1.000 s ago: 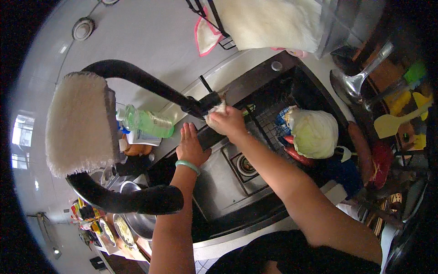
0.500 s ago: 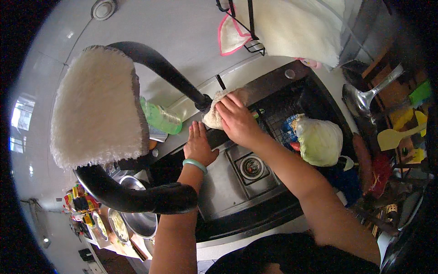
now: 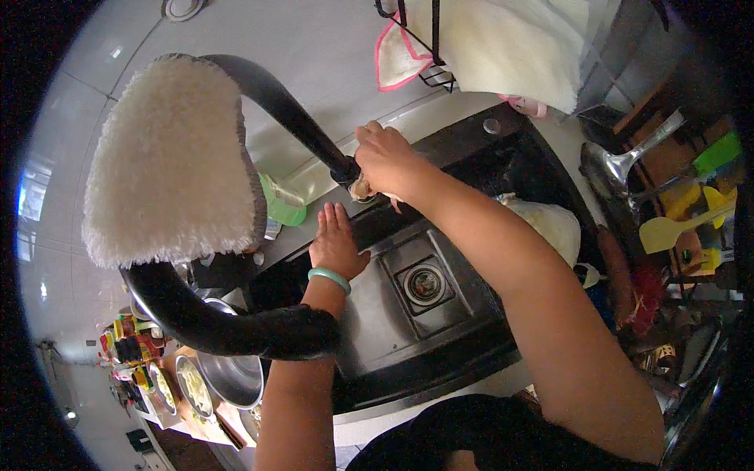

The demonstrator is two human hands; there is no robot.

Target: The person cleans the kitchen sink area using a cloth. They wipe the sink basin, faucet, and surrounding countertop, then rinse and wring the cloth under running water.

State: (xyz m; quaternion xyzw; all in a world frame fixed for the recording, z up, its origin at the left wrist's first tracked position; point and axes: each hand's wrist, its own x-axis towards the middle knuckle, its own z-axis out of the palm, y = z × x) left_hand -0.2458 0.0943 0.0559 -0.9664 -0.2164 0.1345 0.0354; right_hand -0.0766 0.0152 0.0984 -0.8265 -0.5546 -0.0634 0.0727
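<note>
A black arched faucet rises from the back of a sink, a white fluffy cloth draped over its curve. My right hand is closed at the faucet's base, on a beige cloth; much of the cloth is hidden by the hand. My left hand, a pale green bangle at its wrist, lies with fingers stretched out at the sink's back edge. It holds nothing. Just beyond those fingers stands a green translucent bottle. The metal basin has a square drain.
Right of the basin, a pale cabbage sits partly behind my right forearm. A steel ladle and a yellow spatula are farther right. Metal bowls stand at lower left. A cream towel hangs by a black rack at the back.
My right hand has gone from lying spread over the beige cloth to a closed grip, moving slightly left and up. Less cloth shows. My left hand stays in about the same place.
</note>
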